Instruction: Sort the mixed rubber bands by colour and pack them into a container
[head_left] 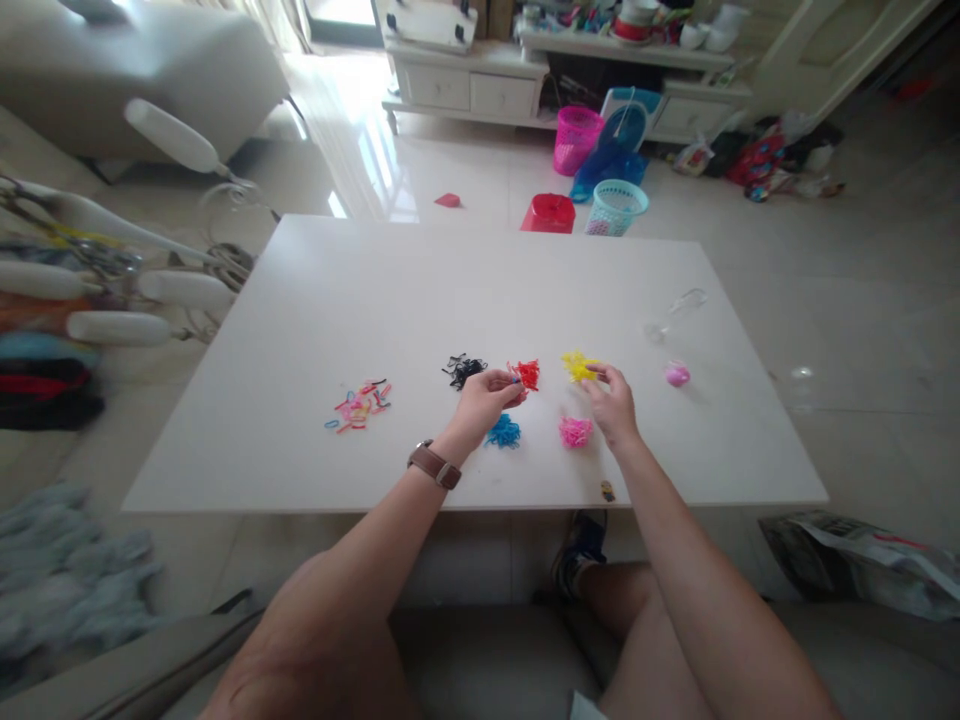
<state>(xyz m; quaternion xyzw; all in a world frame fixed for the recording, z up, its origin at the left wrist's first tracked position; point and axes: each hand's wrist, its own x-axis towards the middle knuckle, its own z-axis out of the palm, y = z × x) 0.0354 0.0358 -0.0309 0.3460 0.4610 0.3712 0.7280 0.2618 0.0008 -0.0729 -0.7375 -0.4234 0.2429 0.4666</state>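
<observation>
My left hand (486, 402) is closed in a pinch over the red rubber band pile (529, 373). Small blue and reddish rubber bands (516, 381) show at its fingertips. At the right edge of the yellow rubber band pile (576, 365), the bent fingers of my right hand (613, 402) come together, and what lies between them is hidden. Black rubber bands (466, 372) lie left of the red ones. Nearer to me are a blue pile (504, 431), partly under my left wrist, and a pink pile (575, 432). A mixed-colour heap (358, 406) lies farther left.
A pink ball-like object (677, 374) and a clear plastic item (675, 315) are on the right of the white table (390, 290). A small yellow-and-dark figure (607, 491) lies by the front edge. Baskets (616, 205) and a red stool (549, 213) stand beyond.
</observation>
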